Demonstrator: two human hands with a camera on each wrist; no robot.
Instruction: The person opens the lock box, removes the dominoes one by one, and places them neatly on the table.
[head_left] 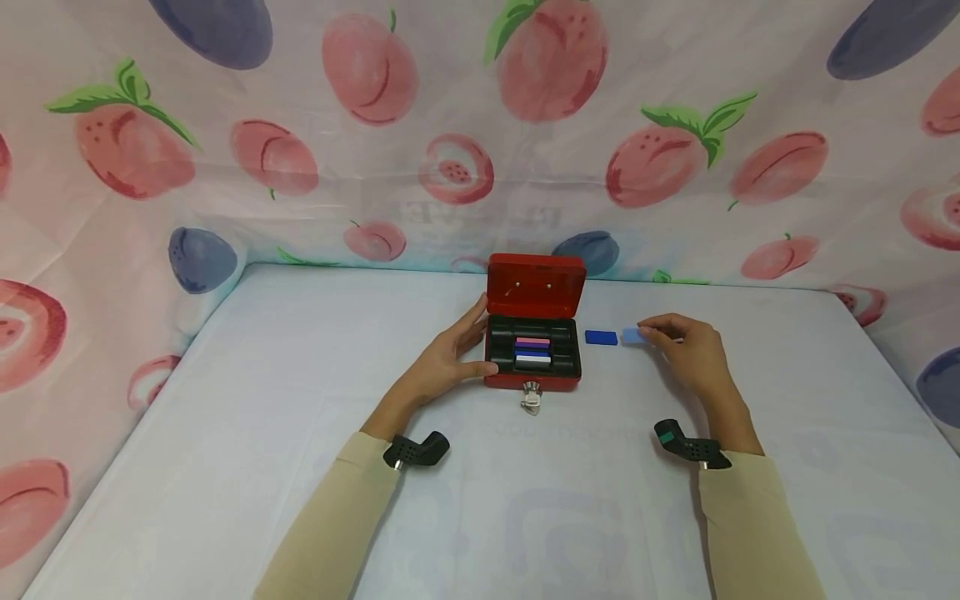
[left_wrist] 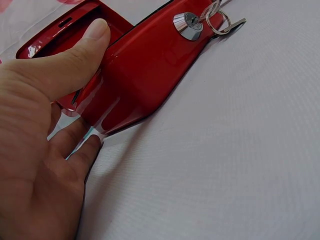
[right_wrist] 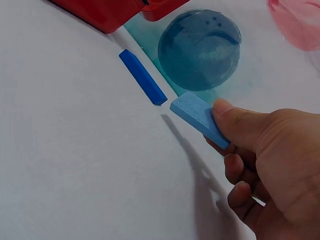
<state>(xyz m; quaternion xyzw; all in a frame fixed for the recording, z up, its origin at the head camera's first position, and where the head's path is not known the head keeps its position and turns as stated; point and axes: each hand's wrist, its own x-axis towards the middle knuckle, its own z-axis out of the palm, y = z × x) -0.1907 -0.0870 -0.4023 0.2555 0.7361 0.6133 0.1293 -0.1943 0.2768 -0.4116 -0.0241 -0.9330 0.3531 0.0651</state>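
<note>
Pinching the light block (right_wrist: 197,114) in your right hand (head_left: 692,354), you grip the box (head_left: 546,383) with your left hand (head_left: 441,362).
Nearest you, the keys (head_left: 531,405) hang at the box's front, right of your left thumb, which lies on the corner while that hand's fingers reach along the side. Past the thumb, inside the box, are pink, blue and white bars (head_left: 532,360). Your right thumb and fingers are clamped on one end of the light block; the dark block (head_left: 601,337) lies just left of its free end, between it and the box. The lid (head_left: 534,287) stands open beyond your left thumb. You seem to be setting down or picking up the light block; which, you cannot tell from this. Next likely calls for a steady pinch, without nudging the dark block.
</note>
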